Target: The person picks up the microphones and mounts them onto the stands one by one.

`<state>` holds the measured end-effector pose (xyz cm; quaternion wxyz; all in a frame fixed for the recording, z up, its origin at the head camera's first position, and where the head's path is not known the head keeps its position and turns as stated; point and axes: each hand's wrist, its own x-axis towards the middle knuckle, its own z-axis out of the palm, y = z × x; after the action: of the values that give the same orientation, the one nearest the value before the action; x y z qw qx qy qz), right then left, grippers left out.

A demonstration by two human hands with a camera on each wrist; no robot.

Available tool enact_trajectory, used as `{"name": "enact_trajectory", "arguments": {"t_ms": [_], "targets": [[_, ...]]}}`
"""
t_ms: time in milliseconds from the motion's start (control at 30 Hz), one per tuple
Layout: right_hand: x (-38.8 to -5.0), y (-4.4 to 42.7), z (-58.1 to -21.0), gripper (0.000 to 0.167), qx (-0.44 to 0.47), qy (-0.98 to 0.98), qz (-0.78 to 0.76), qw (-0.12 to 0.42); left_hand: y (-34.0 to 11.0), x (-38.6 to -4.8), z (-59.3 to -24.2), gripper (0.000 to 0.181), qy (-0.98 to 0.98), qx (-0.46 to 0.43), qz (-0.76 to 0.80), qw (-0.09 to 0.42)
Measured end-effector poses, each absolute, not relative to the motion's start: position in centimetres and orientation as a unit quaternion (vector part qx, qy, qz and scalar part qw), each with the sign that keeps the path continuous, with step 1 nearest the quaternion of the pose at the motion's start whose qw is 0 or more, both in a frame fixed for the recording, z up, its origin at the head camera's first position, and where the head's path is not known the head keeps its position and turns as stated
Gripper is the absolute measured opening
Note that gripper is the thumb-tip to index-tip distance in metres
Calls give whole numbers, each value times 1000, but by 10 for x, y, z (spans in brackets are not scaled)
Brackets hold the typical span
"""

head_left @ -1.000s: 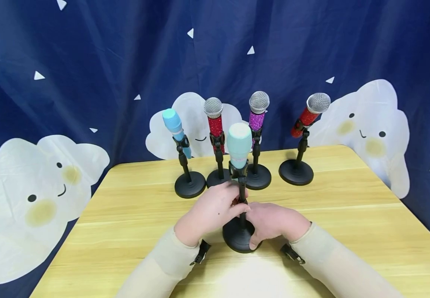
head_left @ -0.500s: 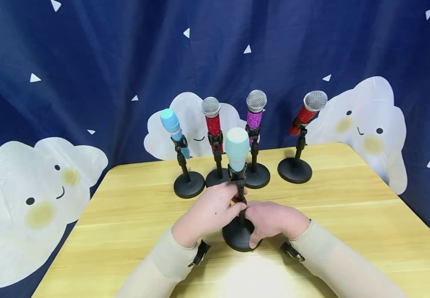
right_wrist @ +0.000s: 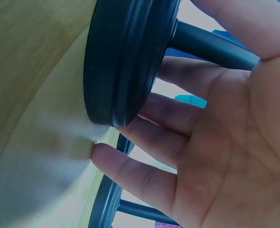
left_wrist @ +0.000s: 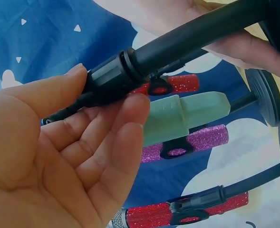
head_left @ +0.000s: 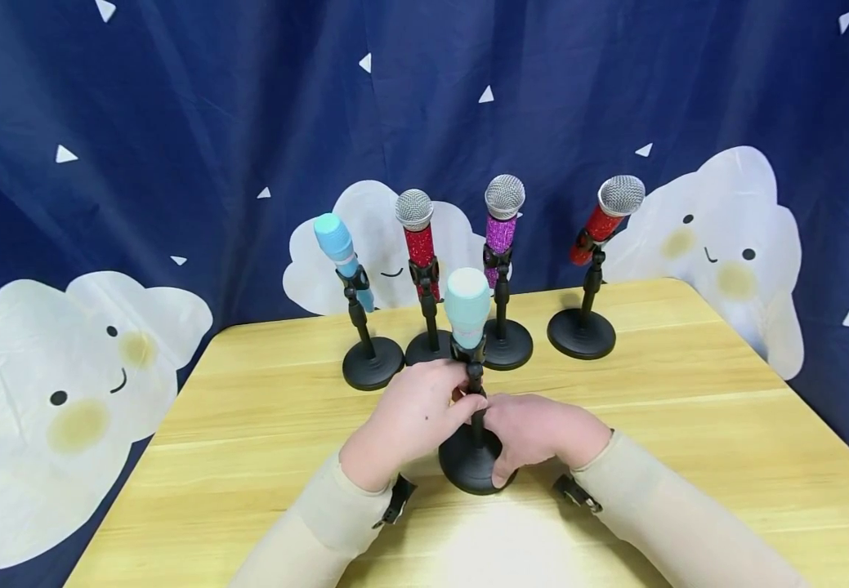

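Note:
A mint-green microphone (head_left: 466,304) sits in the clip of a black desk stand (head_left: 468,467) at the table's middle. My left hand (head_left: 417,412) holds the stand's pole below the clip. In the left wrist view, its thumb and fingertips pinch the ribbed black collar (left_wrist: 112,75). Lower down, my right hand (head_left: 545,433) grips the round base, thumb on top near the front edge. In the right wrist view, fingers curve behind the base (right_wrist: 125,61), and the little finger touches the tabletop. The head view hides most of the fingertips behind the pole and base.
Behind stand several microphones on black stands: a blue one (head_left: 336,241), a red glitter one (head_left: 420,245), a purple one (head_left: 500,234) and, farther right, a tilted red one (head_left: 604,222). A navy cloud-print curtain (head_left: 247,106) hangs behind the wooden table (head_left: 247,425).
The mint-green microphone and its clip have sunk toward the base, so less pole shows above my left hand. Both hands keep their hold. The whole view shifts slightly.

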<state>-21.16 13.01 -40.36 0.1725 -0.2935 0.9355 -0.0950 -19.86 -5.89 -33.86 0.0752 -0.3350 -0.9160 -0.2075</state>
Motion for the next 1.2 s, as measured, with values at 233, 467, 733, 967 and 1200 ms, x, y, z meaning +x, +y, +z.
{"name": "enact_trajectory", "arguments": {"t_ms": [233, 467, 733, 967, 1200], "targets": [[-213, 129, -403, 41, -295, 935, -92, 174, -60, -197, -339, 23, -917, -334, -198, 89], [-211, 130, -403, 40, -289, 937, -89, 176, -60, -200, -341, 22, -906, -351, -221, 81], [-212, 129, -405, 40, -287, 938, -87, 172, -64, -203, -345, 19, -895, -349, -277, 33], [-211, 130, -406, 45, -297, 936, -90, 166, -63, -200, -357, 21, -902, -330, -270, 64], [-213, 131, -407, 51, -301, 934, -96, 164, -68, -211, -365, 19, -859, -364, -360, -18]]}}
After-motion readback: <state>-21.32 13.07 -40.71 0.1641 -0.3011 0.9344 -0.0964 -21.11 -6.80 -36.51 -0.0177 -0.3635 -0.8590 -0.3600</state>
